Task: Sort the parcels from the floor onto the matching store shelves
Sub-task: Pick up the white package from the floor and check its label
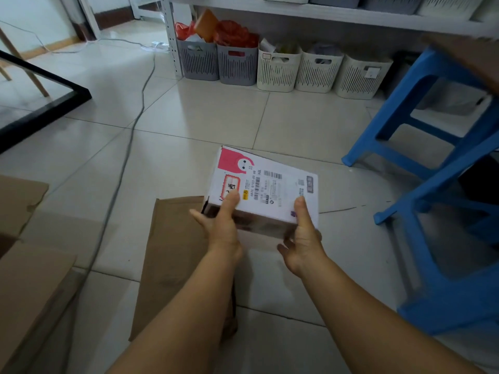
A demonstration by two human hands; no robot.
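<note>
I hold a small white parcel box point(272, 184) with a pink corner and a printed shipping label, its top face tilted toward me above the tiled floor. My left hand point(220, 225) grips its near left corner, thumb pressed on the label. My right hand point(302, 238) grips the near right edge, thumb on top. The white store shelf point(310, 12) runs across the back. Under it stand two grey baskets point(218, 60) and three cream baskets point(318, 71), some stuffed with red bags and parcels.
A flat brown cardboard sheet point(172, 265) lies on the floor under my left arm. More cardboard boxes point(24, 265) sit at the left. Two blue plastic stools point(445, 168) stand close on the right. A grey cable point(127, 157) crosses the floor, and a black-framed panel point(48, 103) lies at far left.
</note>
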